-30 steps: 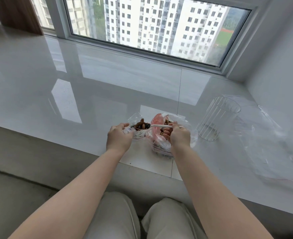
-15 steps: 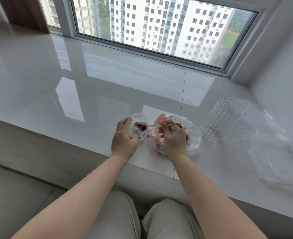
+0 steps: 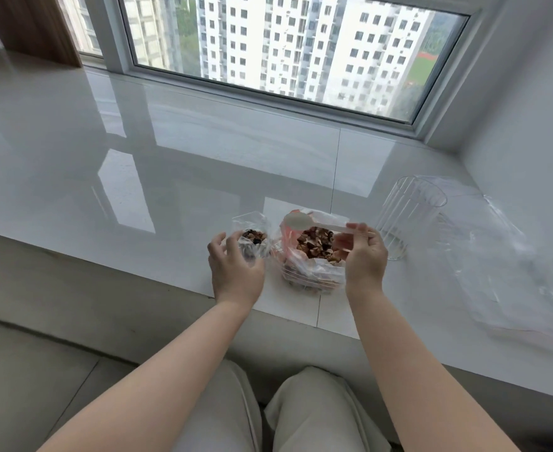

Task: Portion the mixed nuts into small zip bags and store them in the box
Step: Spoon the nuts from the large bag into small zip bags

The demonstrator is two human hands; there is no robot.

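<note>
A small clear zip bag (image 3: 252, 236) holding some mixed nuts stands on the white sill near its front edge. My left hand (image 3: 234, 269) cups it from the near side and holds it upright. To its right a larger clear bag with pink print (image 3: 314, 256) lies open and full of mixed nuts. My right hand (image 3: 363, 256) pinches the handle of a white plastic spoon (image 3: 296, 221). The spoon's bowl is empty and hovers over the far left rim of the big bag.
A clear ribbed plastic box (image 3: 408, 216) stands to the right of the big bag. Crumpled clear plastic bags (image 3: 513, 265) lie at the far right by the wall. The glossy sill (image 3: 138, 177) stretches left toward the window (image 3: 284, 50).
The spoon has come out of the small bag, empty, and moved right over the big bag. My left hand has stayed on the small bag, which now shows more nuts.
</note>
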